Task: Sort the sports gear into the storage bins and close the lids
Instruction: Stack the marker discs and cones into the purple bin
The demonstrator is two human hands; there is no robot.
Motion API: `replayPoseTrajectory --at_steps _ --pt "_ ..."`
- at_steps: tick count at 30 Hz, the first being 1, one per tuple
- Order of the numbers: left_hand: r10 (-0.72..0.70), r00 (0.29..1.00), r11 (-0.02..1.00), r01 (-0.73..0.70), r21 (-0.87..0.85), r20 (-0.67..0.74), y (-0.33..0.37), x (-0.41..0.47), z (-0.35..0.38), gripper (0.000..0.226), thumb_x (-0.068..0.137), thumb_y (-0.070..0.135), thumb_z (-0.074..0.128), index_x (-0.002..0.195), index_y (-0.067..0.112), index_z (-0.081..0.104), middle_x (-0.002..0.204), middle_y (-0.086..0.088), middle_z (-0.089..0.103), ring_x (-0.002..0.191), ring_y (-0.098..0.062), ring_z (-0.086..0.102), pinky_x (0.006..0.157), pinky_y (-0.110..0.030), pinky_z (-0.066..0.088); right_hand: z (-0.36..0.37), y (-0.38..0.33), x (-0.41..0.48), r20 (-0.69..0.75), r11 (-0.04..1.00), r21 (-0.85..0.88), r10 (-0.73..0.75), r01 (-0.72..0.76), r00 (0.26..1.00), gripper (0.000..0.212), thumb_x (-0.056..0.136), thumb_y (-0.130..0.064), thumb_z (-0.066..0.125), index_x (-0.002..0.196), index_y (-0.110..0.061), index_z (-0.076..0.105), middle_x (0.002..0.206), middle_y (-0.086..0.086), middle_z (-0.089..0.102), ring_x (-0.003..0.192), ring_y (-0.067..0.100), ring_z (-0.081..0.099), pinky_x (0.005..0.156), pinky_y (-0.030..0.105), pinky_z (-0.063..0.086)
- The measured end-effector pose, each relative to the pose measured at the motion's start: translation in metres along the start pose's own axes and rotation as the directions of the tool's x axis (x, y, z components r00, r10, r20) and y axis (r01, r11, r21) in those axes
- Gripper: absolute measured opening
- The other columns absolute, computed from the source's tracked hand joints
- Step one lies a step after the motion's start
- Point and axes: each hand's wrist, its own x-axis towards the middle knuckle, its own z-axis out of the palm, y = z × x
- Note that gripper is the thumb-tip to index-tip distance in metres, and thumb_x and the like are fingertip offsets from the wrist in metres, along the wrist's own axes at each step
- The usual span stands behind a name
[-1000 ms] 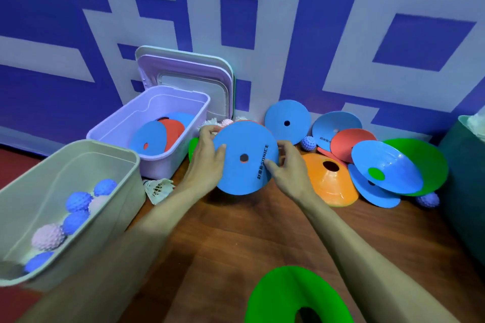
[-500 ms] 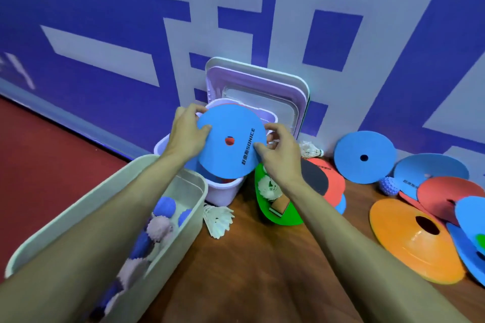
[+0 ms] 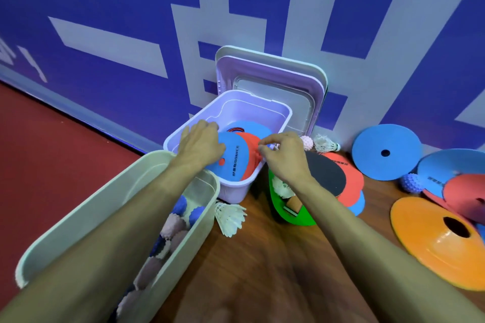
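Observation:
A lilac bin [image 3: 262, 103] stands open against the wall and holds blue and red flat discs. My left hand [image 3: 200, 144] holds a blue disc [image 3: 237, 165] printed with black letters, low inside the bin on top of the others. Just off the disc's right edge, my right hand [image 3: 284, 156] hovers at the bin's right rim with curled fingers. I cannot tell whether they pinch anything. A cream bin [image 3: 78, 217] at the front left holds several blue and pink spiky balls [image 3: 174, 223]. My left forearm crosses over it.
The lilac lid [image 3: 275, 71] leans on the wall behind its bin. On the wooden floor lie a shuttlecock [image 3: 231, 215], a green cone [image 3: 301, 217], a black-faced paddle [image 3: 328, 178], a blue disc [image 3: 385, 152], a spiky ball [image 3: 412, 182] and an orange cone [image 3: 446, 238].
Both hands carried the blue disc left from the pile and lowered it from above the lilac bin down into it. The view swung left with them.

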Motion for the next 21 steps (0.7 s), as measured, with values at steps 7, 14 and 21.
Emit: replayPoseTrajectory --at_steps 7,14,21 --pt "0.270 0.959 0.874 -0.281 -0.397 -0.083 0.078 -0.040 -0.001 0.022 0.082 0.010 0.057 0.099 0.019 0.068 0.103 -0.002 0.066 0.098 -0.021 0.060 0.088 -0.029 0.046 -0.083 0.018 -0.032 0.039 0.996 -0.031 0.085 -0.083 0.996 0.016 0.083 -0.014 0.058 0.081 -0.016 0.074 0.078 -0.005 0.067 0.074 0.011 0.060 0.063 0.021 0.037" --pt "0.368 0.927 0.707 -0.330 -0.625 -0.074 0.179 -0.078 0.021 0.024 0.082 0.007 0.056 0.090 0.026 0.068 0.089 0.006 0.070 0.082 -0.014 0.064 0.080 -0.024 0.049 -0.175 0.081 -0.073 0.002 0.978 -0.114 0.176 -0.175 0.984 0.012 0.085 -0.017 0.062 0.095 -0.018 0.069 0.088 -0.006 0.067 0.082 0.011 0.059 0.063 0.018 0.037" --pt "0.444 0.896 0.675 -0.334 -0.659 0.000 0.253 -0.067 0.071 0.023 0.083 0.007 0.058 0.096 0.023 0.067 0.097 0.007 0.066 0.087 -0.008 0.060 0.072 -0.004 0.040 -0.225 0.164 -0.086 -0.060 0.950 -0.174 0.252 -0.259 0.966 0.017 0.087 -0.013 0.060 0.103 -0.011 0.067 0.091 -0.001 0.068 0.078 0.010 0.055 0.056 0.012 0.032"
